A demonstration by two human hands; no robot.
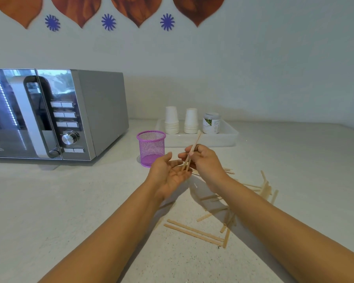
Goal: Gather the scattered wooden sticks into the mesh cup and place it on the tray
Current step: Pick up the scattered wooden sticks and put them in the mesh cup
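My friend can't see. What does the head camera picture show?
A right hand holds a few wooden sticks upright over the open left hand, beside an empty purple mesh cup. More sticks lie scattered on the counter; a white tray sits behind.

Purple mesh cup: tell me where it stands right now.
In the head view the purple mesh cup stands upright on the counter, between the microwave on its left and the white tray of paper cups on its right, just beyond the left hand.
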